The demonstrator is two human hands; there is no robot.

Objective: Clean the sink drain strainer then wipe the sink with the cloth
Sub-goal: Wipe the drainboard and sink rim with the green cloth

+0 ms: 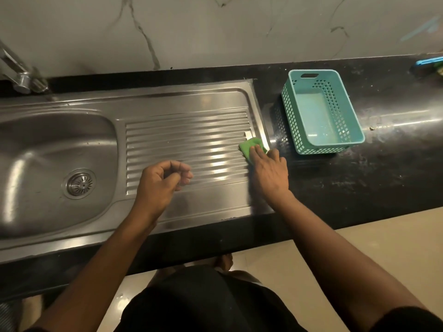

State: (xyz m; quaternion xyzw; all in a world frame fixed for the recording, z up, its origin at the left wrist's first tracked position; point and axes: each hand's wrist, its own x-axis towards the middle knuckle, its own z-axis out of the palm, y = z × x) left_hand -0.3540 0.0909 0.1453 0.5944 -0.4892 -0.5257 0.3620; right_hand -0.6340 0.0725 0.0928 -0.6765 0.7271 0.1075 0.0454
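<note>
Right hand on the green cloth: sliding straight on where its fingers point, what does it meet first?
Probably the drainboard's raised back rim, then the wall; the right hand and cloth would pass left of the basket. Depth is unclear.

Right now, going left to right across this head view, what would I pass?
Tap → drain strainer → left hand → green cloth under the right hand → teal basket.
</note>
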